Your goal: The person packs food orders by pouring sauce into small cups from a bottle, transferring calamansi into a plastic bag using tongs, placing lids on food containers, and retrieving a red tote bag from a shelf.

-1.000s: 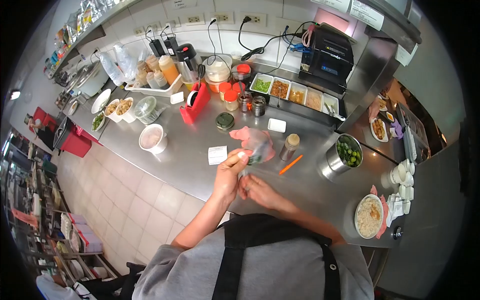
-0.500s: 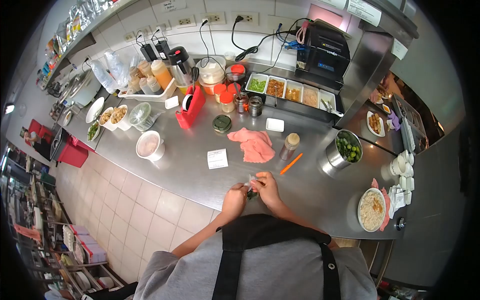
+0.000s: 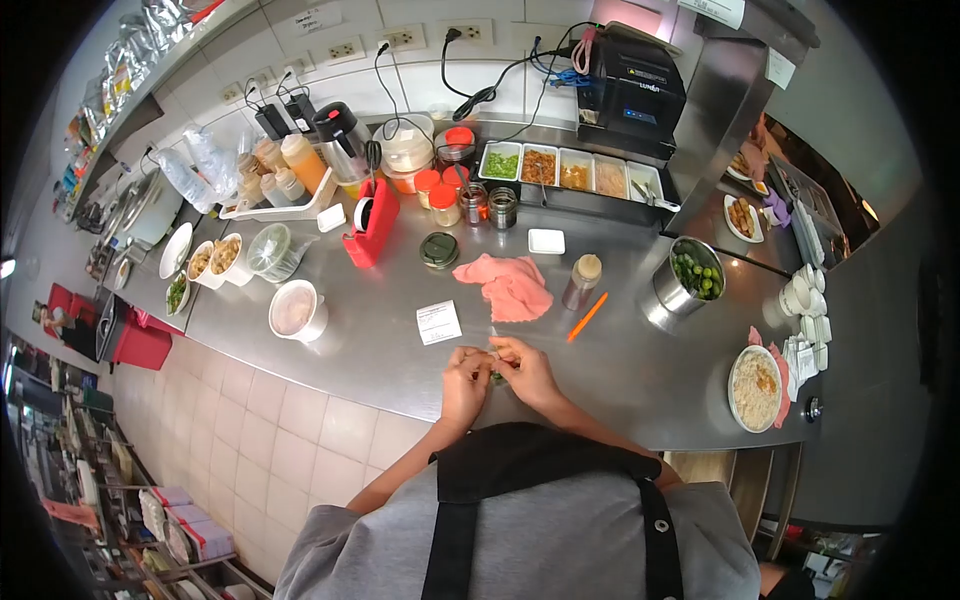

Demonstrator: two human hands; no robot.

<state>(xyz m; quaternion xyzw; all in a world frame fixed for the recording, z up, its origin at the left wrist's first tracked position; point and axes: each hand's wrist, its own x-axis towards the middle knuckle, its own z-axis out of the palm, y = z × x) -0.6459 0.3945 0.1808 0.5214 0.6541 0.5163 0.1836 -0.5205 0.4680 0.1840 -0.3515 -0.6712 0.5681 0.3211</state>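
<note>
At the front edge of the steel counter [image 3: 390, 370], my left hand [image 3: 465, 383] and my right hand [image 3: 524, 369] meet with fingers pinched. Between them is a small clear plastic bag [image 3: 497, 378] with something dark green inside; my fingers hide most of it. Just beyond the hands lies a white paper slip [image 3: 438, 323] with print on it. A crumpled pink cloth [image 3: 506, 288] is farther back. To its right stand a squeeze bottle [image 3: 582, 281] with brown contents and, lying flat, an orange pen [image 3: 587, 317].
A steel pot of green limes [image 3: 690, 275] and a bowl of rice [image 3: 755, 389] stand to the right. Leftward are a white tub [image 3: 297, 311] and a red tape dispenser [image 3: 372, 225]. Topping trays [image 3: 575, 175] and a black printer [image 3: 632, 95] line the back.
My head view has shifted slightly. Both hands have drawn closer together over the small bag, so less of it shows above the fingers.
</note>
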